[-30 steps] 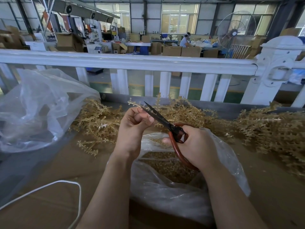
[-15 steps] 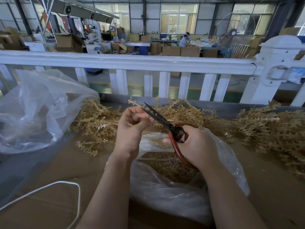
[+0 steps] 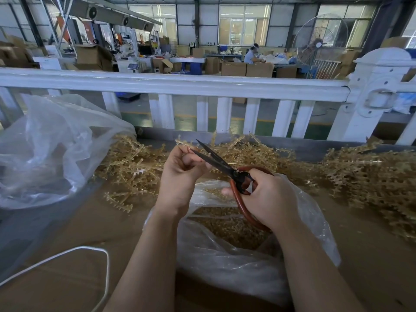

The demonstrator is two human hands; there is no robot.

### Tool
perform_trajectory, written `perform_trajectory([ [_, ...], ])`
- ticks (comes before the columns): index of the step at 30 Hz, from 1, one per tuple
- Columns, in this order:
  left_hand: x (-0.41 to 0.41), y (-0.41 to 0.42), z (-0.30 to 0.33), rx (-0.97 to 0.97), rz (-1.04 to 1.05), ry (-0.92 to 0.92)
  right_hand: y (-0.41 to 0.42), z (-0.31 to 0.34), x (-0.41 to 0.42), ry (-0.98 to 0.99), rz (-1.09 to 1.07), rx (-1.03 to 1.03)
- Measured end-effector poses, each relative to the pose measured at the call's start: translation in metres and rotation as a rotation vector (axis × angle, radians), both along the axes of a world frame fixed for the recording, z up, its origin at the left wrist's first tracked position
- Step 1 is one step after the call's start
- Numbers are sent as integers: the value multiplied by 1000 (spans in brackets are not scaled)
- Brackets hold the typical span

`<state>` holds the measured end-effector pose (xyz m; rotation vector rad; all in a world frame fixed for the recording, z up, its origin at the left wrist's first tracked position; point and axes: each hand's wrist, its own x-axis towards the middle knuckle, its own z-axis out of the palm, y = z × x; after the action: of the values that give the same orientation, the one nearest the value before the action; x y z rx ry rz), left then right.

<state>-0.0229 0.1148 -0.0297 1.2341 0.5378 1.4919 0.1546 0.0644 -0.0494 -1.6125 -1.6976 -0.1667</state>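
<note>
- I read this as the snipping step: small tan plastic pieces are being cut off their sprigs, and they drop into the open clear bag point(image 3: 236, 262) directly below the hands.
- The left hand point(image 3: 182, 176) is curled up, thumb and forefinger pinching a sprig point(image 3: 180, 142) right at the blade tips. The fingers hide most of it, so I can't tell how long it is.
- The right hand point(image 3: 270, 199) is wrapped round the red handle loops of the scissors point(image 3: 216, 162), which it holds above the mouth of the bag and clear of the bench point(image 3: 67, 278).
- The scissors' long axis runs on a diagonal, handles low and to the right. The dark tips point up, left and away from me, toward the white railing point(image 3: 180, 84).
- The blades stand slightly apart, both tips touching or just beside the left fingertips (uncomfortably close, from where I sit).
- As I judge it, the next move calls for a short squeeze of the right hand, with the sprig fed between the blades and the fingertips drawn back from the edge.
- After that I would reach for a fresh sprig in the tangled pile point(image 3: 135, 167) just behind the left hand. A second heap point(image 3: 371, 176) lies well off to the right.
- Cut bits point(image 3: 227, 224) already fill the bottom of the bag.
</note>
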Motion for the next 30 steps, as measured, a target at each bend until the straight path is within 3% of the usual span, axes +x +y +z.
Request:
perform_trajectory([
  [19, -2, 4, -2, -12, 63, 55, 3, -2, 0, -16, -9, 42],
  [30, -7, 0, 2, -163, -122, -61, 3, -4, 2, -12, 16, 81],
])
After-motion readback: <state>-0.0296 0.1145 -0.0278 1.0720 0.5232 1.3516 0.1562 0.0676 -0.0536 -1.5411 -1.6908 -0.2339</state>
